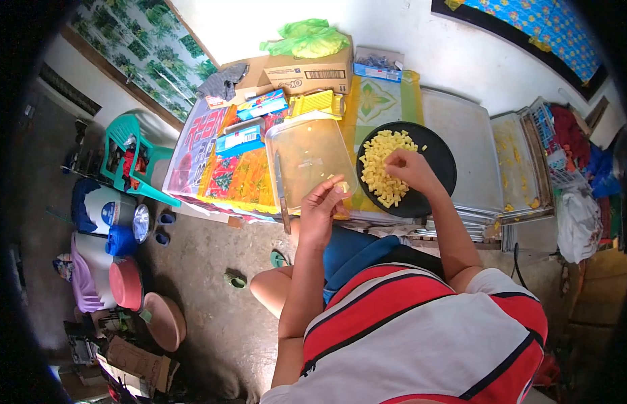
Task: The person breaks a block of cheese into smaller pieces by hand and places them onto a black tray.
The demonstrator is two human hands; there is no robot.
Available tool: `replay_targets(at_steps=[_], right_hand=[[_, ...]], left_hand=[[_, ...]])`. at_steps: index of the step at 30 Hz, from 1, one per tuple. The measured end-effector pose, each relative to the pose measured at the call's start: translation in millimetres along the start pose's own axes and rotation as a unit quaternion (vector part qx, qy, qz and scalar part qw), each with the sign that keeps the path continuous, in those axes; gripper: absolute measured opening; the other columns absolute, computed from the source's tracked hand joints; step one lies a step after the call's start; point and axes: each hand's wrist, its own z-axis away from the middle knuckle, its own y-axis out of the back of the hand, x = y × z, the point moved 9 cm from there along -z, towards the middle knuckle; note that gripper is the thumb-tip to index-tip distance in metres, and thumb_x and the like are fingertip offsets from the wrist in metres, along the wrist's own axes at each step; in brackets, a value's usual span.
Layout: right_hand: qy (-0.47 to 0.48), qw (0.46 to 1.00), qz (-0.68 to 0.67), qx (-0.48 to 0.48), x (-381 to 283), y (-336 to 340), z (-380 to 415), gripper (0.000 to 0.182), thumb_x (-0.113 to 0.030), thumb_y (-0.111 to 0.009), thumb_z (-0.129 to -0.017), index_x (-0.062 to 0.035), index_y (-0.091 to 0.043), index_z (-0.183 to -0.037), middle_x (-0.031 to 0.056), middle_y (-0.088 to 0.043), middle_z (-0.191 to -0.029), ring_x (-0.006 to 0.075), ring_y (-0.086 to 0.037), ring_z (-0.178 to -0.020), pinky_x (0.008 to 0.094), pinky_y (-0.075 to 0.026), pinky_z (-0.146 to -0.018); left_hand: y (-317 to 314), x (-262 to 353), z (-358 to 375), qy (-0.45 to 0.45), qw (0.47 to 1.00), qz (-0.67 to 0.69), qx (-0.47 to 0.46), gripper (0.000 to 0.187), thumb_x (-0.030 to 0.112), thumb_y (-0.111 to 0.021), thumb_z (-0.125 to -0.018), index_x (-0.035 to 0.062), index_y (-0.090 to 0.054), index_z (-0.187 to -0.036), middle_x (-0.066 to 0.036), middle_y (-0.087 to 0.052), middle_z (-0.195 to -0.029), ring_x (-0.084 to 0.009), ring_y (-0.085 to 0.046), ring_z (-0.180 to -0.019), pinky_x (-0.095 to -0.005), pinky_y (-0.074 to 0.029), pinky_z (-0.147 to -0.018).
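Observation:
My left hand [321,210] is over the near right corner of a translucent plastic container [312,151], its fingers closed on a small pale-yellow cube [344,186]. My right hand [410,168] is above a round black tray [440,158], fingers pinched together at the edge of a pile of yellow cubes [377,168]. Whether a cube is between those fingers is hidden. A knife [281,192] rests along the left side of the container, its brown handle towards me. A few small yellow bits lie in the container near my left hand.
Blue boxes [239,139], a yellow pack [317,104] and a cardboard box [308,72] with a green plastic bag stand behind the container. Metal trays [461,151] lie to the right. A green chair [135,161] and basins [164,322] are at the left.

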Motion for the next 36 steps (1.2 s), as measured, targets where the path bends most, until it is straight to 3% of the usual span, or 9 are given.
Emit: replay_targets(at_steps=[4,7,10,12,16,19,28,36], right_hand=[[-0.061,0.982,0.18,0.02,45.3,13.7,-3.0,0.028,-0.027,-0.071,-0.073,-0.005,-0.07,-0.091,0.0116,-0.068,-0.081,0.0222,-0.067,-0.076,0.032,-0.051,-0.07],[-0.09,0.975,0.203,0.034,51.5,17.4,-3.5,0.028,-0.029,-0.069,-0.074,-0.0064,-0.071,-0.089,0.013,-0.068,-0.083,0.0252,-0.067,-0.08,0.0339,-0.051,-0.071],[-0.016,0.994,0.102,0.043,17.1,15.9,-2.6,0.028,-0.026,-0.069,-0.077,-0.0042,-0.07,-0.094,0.0113,-0.069,-0.085,0.0208,-0.067,-0.078,0.0315,-0.051,-0.071],[0.035,0.998,-0.051,-0.013,-19.1,-3.4,0.8,0.026,-0.022,-0.069,-0.079,-0.003,-0.069,-0.097,0.0083,-0.069,-0.087,0.0156,-0.065,-0.078,0.0287,-0.05,-0.071],[0.071,0.948,-0.272,-0.147,-71.0,-51.2,17.3,0.022,-0.013,-0.069,-0.083,0.0001,-0.066,-0.101,0.0037,-0.067,-0.092,0.008,-0.061,-0.082,0.0239,-0.048,-0.074],[0.079,0.936,-0.3,-0.166,-95.8,-62.2,24.0,0.022,-0.01,-0.069,-0.083,0.0009,-0.066,-0.102,0.0042,-0.067,-0.092,0.008,-0.062,-0.084,0.0231,-0.049,-0.076],[0.065,0.941,-0.286,-0.172,-93.4,-68.3,24.3,0.02,-0.008,-0.067,-0.084,0.0029,-0.067,-0.1,0.005,-0.068,-0.09,0.0088,-0.063,-0.083,0.0228,-0.05,-0.076],[0.066,0.926,-0.323,-0.187,-95.4,-66.1,27.4,0.024,-0.007,-0.065,-0.085,0.0011,-0.063,-0.107,0.0045,-0.066,-0.092,0.0086,-0.061,-0.082,0.0228,-0.049,-0.074]], left_hand=[[0.2,4.2,-1.1,-0.018,1.0,0.007,0.001,0.024,0.01,-0.063,-0.088,-0.001,-0.061,-0.11,-0.005,-0.062,-0.075,-0.0101,-0.064,-0.075,-0.0214,-0.047,-0.054],[-2.5,5.8,-0.6,-0.013,1.0,0.018,0.012,0.019,0.008,-0.064,-0.087,0.0002,-0.062,-0.104,-0.004,-0.063,-0.077,-0.0089,-0.062,-0.069,-0.0211,-0.047,-0.053],[-1.3,2.5,-2.2,-0.014,1.0,0.015,-0.004,0.014,0.008,-0.066,-0.086,0.0021,-0.063,-0.099,-0.002,-0.063,-0.078,-0.0069,-0.058,-0.063,-0.0205,-0.046,-0.053],[-0.1,-1.2,-3.4,-0.014,1.0,0.003,-0.003,0.015,0.008,-0.067,-0.085,0.0028,-0.063,-0.098,-0.002,-0.063,-0.078,-0.0059,-0.055,-0.061,-0.0202,-0.046,-0.053],[-0.8,-5.1,-4.1,-0.012,1.0,-0.002,-0.009,0.015,0.009,-0.069,-0.084,0.0032,-0.064,-0.097,-0.001,-0.063,-0.078,-0.0049,-0.053,-0.06,-0.02,-0.045,-0.054],[0.9,-5.4,-3.3,-0.017,1.0,0.007,-0.019,0.015,0.009,-0.069,-0.083,0.0032,-0.064,-0.096,0.0,-0.063,-0.078,-0.0048,-0.053,-0.06,-0.0198,-0.044,-0.054],[1.3,2.8,3.2,-0.021,0.999,0.025,-0.019,0.015,0.009,-0.067,-0.085,0.0015,-0.065,-0.097,-0.002,-0.064,-0.079,-0.0053,-0.053,-0.06,-0.0197,-0.044,-0.055],[1.4,-1.2,2.6,-0.007,0.998,0.049,-0.025,0.016,0.011,-0.065,-0.087,0.0008,-0.064,-0.1,-0.002,-0.065,-0.08,-0.0049,-0.053,-0.06,-0.0195,-0.044,-0.055]])
